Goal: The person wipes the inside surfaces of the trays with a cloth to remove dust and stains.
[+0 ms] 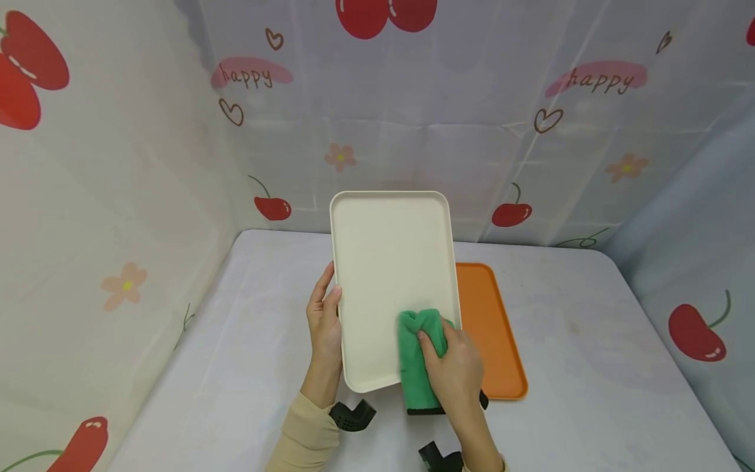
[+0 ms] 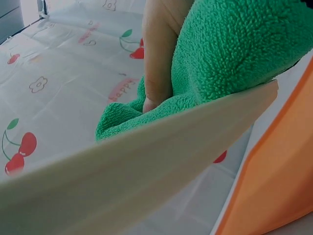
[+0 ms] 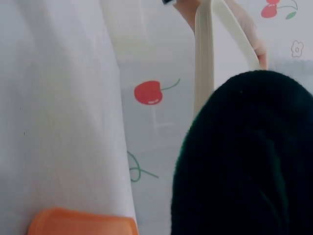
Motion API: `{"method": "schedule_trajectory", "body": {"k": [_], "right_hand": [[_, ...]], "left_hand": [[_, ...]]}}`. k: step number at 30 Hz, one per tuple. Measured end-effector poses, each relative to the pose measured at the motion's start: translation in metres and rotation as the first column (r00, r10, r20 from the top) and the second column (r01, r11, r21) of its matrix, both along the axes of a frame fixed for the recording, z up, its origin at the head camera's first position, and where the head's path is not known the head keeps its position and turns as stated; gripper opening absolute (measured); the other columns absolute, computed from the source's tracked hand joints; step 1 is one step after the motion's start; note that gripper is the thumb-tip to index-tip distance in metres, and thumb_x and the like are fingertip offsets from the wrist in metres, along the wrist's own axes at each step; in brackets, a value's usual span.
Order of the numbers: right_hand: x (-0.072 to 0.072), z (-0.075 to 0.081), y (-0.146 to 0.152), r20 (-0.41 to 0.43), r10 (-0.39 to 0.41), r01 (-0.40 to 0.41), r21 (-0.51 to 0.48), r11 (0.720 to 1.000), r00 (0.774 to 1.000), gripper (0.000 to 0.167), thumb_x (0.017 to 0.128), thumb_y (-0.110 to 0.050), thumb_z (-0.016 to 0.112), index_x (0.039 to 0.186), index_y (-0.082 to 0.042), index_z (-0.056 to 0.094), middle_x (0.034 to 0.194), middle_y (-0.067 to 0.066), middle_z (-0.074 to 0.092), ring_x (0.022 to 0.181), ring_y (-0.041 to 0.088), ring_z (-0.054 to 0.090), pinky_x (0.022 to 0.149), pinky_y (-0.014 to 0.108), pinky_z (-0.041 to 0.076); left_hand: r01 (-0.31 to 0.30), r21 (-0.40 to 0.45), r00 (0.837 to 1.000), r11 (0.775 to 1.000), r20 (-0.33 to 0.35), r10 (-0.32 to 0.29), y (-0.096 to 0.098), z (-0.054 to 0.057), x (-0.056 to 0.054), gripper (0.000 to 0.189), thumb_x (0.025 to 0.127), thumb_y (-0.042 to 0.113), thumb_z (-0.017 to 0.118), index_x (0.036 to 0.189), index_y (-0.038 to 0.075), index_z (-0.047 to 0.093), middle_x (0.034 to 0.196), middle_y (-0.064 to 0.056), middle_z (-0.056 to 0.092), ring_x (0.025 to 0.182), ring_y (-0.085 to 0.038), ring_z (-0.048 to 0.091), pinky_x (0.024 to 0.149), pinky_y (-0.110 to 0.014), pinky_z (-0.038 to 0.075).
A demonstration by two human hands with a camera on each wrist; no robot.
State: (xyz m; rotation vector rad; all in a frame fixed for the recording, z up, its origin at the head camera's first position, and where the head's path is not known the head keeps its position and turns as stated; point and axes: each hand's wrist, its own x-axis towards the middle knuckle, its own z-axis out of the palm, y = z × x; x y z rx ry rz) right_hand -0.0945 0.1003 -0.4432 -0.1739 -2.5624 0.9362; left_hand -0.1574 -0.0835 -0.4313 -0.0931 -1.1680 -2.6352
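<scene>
A cream rectangular tray [image 1: 392,262] is held up and tilted toward me above the table. My left hand [image 1: 326,331] grips its left long edge, thumb on the rim and the other fingers partly hidden behind. In my right hand [image 1: 457,367] a green cloth [image 1: 417,380] is bunched between thumb and fingers, lying against the tray's lower right corner. The left wrist view shows the fuzzy cloth [image 2: 234,49] over the tray's edge [image 2: 146,161]. Seen from the right wrist, the cloth [image 3: 244,156] is a dark mass covering part of the tray [image 3: 204,58].
An orange tray [image 1: 492,341] lies on the white table [image 1: 590,367], behind and right of the cream one. A curtain [image 1: 413,92] printed with cherries and hearts hangs around the table's back and sides. Black wrist devices [image 1: 352,415] sit at both wrists.
</scene>
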Motion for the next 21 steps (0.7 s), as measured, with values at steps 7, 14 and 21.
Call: {"method": "schedule_trajectory", "body": {"k": [7, 14, 21], "right_hand": [[0.003, 0.004, -0.013, -0.020, 0.053, -0.053, 0.029, 0.998, 0.998, 0.043, 0.086, -0.026, 0.075, 0.118, 0.001, 0.069, 0.087, 0.019, 0.069, 0.070, 0.027, 0.064, 0.050, 0.034, 0.049], [0.007, 0.007, -0.028, -0.030, 0.105, -0.103, 0.058, 0.993, 0.994, 0.043, 0.084, -0.028, 0.076, 0.118, -0.002, 0.069, 0.083, 0.014, 0.065, 0.062, 0.020, 0.060, 0.046, 0.027, 0.046], [0.011, 0.011, -0.041, -0.097, 0.200, -0.185, 0.140, 0.973, 0.975, 0.046, 0.080, -0.030, 0.080, 0.116, -0.004, 0.071, 0.076, 0.008, 0.062, 0.055, 0.011, 0.049, 0.047, 0.020, 0.037]], "left_hand": [[-0.004, -0.010, 1.000, 1.000, 0.003, 0.004, 0.001, -0.001, -0.001, 0.042, 0.100, 0.006, 0.050, 0.141, 0.012, 0.052, 0.118, 0.001, 0.069, 0.094, -0.010, 0.070, 0.078, -0.024, 0.059], [-0.005, -0.021, 1.000, 1.000, -0.009, 0.004, 0.001, -0.004, -0.002, 0.043, 0.100, 0.007, 0.050, 0.142, 0.011, 0.051, 0.121, 0.001, 0.067, 0.099, -0.011, 0.069, 0.082, -0.025, 0.059], [0.004, -0.035, 1.000, 0.999, -0.006, -0.004, 0.001, -0.006, -0.003, 0.043, 0.100, 0.010, 0.051, 0.144, 0.011, 0.049, 0.123, 0.001, 0.066, 0.102, -0.011, 0.068, 0.084, -0.025, 0.058]]}}
